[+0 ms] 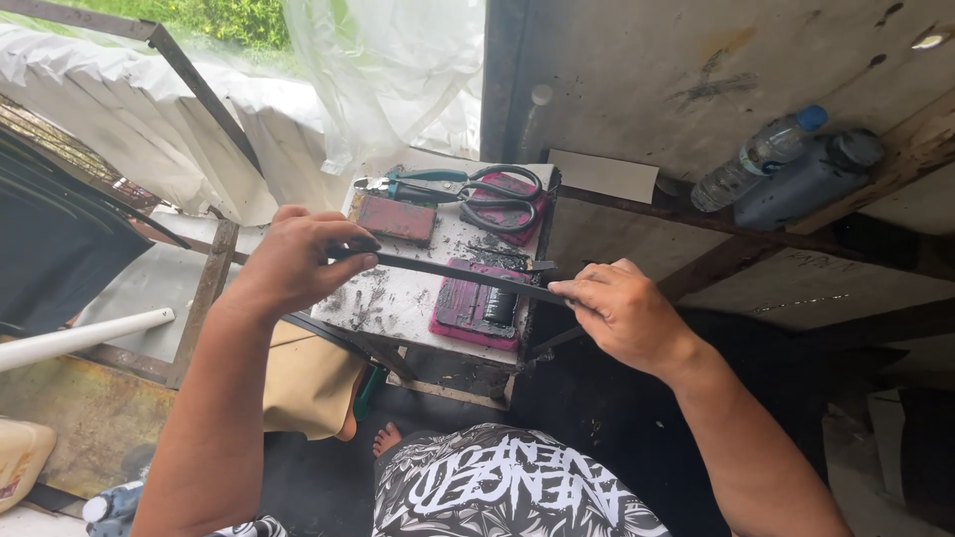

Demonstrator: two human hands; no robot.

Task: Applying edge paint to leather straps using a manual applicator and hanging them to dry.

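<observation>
A thin dark strip (pixel 460 273) stretches between my two hands above a small white work table (pixel 398 303). My left hand (pixel 293 261) pinches its left end, and my right hand (pixel 619 310) pinches its right end. Under the strip lies a pink pad (pixel 477 310) smeared with black. Dark shavings are scattered across the tabletop beneath my hands.
Large scissors (pixel 492 196) and green-handled pliers (pixel 413 182) lie at the table's far end beside a red-brown block (pixel 396 219). A clear bottle (pixel 758 157) and a dark container (pixel 808 182) rest on a ledge at right. A white pipe (pixel 80 338) lies at left.
</observation>
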